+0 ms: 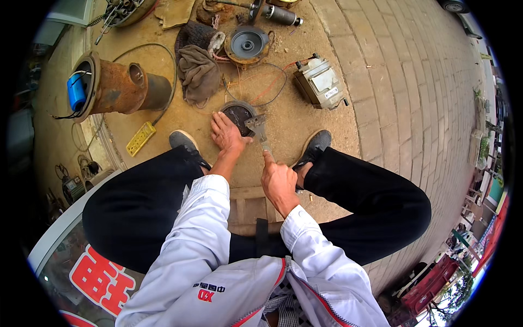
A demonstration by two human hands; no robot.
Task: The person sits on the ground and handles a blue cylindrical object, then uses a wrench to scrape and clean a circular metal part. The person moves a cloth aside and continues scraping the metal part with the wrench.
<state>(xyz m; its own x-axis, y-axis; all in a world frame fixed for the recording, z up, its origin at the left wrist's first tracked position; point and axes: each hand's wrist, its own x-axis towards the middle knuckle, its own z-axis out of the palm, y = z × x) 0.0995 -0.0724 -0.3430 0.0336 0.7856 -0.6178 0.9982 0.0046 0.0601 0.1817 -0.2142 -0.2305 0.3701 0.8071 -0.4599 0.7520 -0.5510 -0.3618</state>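
Note:
A round dark metal part (pixel 238 115) with a raised rim rests on the ground between my feet. My left hand (pixel 227 134) lies over its near left side, fingers curled against the rim and thumb pointing right. In my right hand (pixel 279 181) is the handle of a worn metal adjustable wrench (pixel 258 129), the index finger stretched along it. The wrench's head reaches the right edge of the round part; whether it grips there I cannot tell. Beyond lies a brown rag (pixel 197 71), beside a round grey pump cover (pixel 247 43).
A rusty pump casing (pixel 117 87) with a blue cylinder (pixel 76 91) lies left, near a yellow power strip (pixel 141 138). A grey boxy device (pixel 318 83) stands to the right. Thin wires (pixel 261 82) cross the ground. A motor shaft (pixel 280 15) lies at the far side.

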